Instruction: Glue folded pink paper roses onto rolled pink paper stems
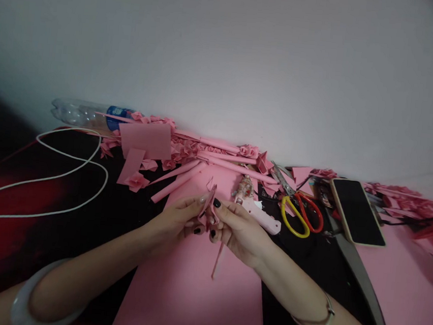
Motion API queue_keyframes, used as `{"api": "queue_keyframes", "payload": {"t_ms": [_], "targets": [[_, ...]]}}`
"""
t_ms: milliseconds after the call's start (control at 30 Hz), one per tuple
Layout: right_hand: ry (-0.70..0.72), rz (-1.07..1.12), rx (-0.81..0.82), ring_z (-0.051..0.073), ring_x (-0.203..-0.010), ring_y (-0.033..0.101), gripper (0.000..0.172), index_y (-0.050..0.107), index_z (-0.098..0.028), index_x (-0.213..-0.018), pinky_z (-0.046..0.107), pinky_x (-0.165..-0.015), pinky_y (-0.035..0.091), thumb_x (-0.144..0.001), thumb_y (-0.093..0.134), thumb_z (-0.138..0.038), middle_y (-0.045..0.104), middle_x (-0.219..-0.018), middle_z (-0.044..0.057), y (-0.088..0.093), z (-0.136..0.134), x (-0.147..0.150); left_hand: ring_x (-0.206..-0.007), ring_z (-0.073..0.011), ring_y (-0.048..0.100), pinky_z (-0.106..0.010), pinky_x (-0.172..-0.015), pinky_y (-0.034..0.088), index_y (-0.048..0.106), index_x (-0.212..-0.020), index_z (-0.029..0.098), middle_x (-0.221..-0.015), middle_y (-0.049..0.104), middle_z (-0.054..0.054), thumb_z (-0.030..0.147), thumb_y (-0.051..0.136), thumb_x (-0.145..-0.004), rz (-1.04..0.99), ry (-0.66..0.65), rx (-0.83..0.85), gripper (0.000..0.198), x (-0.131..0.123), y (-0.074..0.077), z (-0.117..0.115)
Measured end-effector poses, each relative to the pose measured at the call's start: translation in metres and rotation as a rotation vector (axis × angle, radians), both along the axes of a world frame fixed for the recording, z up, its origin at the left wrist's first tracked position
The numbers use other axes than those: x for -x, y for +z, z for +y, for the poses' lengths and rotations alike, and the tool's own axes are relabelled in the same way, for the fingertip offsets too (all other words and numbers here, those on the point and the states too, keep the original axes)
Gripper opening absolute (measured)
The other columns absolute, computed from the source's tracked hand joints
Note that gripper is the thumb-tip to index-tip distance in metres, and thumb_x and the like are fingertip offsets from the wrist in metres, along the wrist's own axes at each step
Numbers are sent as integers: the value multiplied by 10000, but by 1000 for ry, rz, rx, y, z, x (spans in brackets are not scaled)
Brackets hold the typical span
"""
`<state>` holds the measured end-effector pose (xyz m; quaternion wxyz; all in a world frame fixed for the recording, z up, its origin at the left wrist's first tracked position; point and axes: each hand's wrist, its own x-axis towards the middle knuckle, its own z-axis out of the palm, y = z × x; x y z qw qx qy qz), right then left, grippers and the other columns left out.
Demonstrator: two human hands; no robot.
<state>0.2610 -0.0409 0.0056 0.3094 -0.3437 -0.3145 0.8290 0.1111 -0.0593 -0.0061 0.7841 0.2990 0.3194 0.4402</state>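
Note:
Both hands meet over the middle of a large pink paper sheet (195, 298). My left hand (183, 215) pinches one side of a small folded pink paper piece (209, 208) between thumb and fingers. On its other side, my right hand (236, 231) pinches it with the thumb, the fingers curled behind. The inner folds are partly hidden by my fingertips. A thin pink stick (216, 262) slants down below the right fingers; whether it joins the folded piece I cannot tell. Just beyond my right hand lies a pale pink glue gun (261, 215).
Scissors (297, 216) with red and yellow handles and a phone (359, 212) lie to the right. Paper flowers and rolled paper tubes (178, 182) are heaped along the wall. A plastic bottle (77, 113) lies at back left, near a looped white cable (104, 172).

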Motion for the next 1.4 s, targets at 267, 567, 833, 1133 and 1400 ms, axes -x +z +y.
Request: {"api": "queue_keyframes", "payload": {"t_ms": [267,567,833,1133,1400], "targets": [[23,47,-51,64,-480,512,283,579,-161,-675,198,-505,432,-756,724,-389,570,-574,-38,1,1,0,-517,-87,549,-196,-500,393,646,-658,155,-612,620,6,429,680,-773,-9,36,52,300,0,1,2],[0,59,-82,76,-567,436,249,643,-149,-656,230,-569,324,-719,758,-361,540,-611,-31,6,-2,2,-567,-90,558,-201,-561,443,637,-685,152,-621,608,10,446,726,-722,20,64,66,310,-1,0,2],[-50,60,-93,109,-628,449,200,649,-151,-663,263,-609,309,-713,749,-316,547,-663,-10,7,-5,5,-512,-69,459,-198,-509,402,587,-732,182,-637,559,29,516,683,-736,86,144,39,347,-5,-1,-2],[-113,35,-37,114,-651,450,177,666,-166,-659,254,-616,314,-654,778,-302,553,-664,-11,7,-6,7,-487,-45,390,-160,-446,276,599,-710,178,-626,536,35,463,706,-733,106,170,148,305,-1,3,1],[-156,50,9,107,-629,451,151,679,-165,-667,253,-606,312,-628,786,-265,545,-636,-19,5,-8,8,-493,-55,418,-163,-441,292,592,-674,152,-622,557,9,464,676,-768,89,142,127,336,-4,-1,2]]}}
